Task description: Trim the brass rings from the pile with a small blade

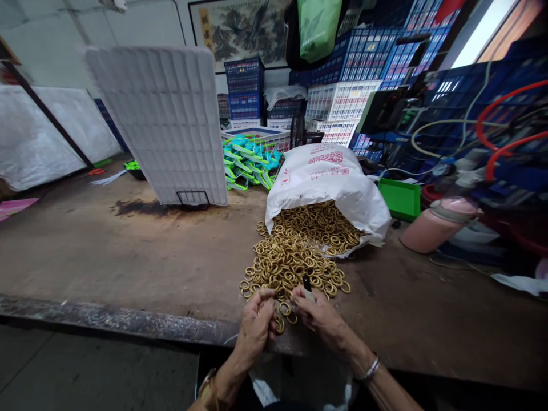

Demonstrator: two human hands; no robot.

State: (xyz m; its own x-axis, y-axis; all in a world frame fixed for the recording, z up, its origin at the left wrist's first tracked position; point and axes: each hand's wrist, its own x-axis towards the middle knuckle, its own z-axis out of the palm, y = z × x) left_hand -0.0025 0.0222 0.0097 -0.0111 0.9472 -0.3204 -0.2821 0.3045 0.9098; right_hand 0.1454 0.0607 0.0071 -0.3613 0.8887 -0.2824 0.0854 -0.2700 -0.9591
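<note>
A heap of brass-coloured rings (285,260) spills from the mouth of a white woven sack (317,165) onto the table. At the near side of the heap, my left hand (257,319) has its thumb and fingers pinched together; what lies between them is too small to make out. My right hand (319,314), a short way to the right, is closed around a small flat tool (307,287) with a black end and a pale grey part. A few loose rings (285,310) lie between my two hands.
A tall white ribbed panel (166,120) stands in a black wire holder (192,198). Behind are green and turquoise plastic pieces (248,160) and stacked crates (342,103). To the right are a green tray (398,198), a pink bottle (440,224) and orange hoses (492,131).
</note>
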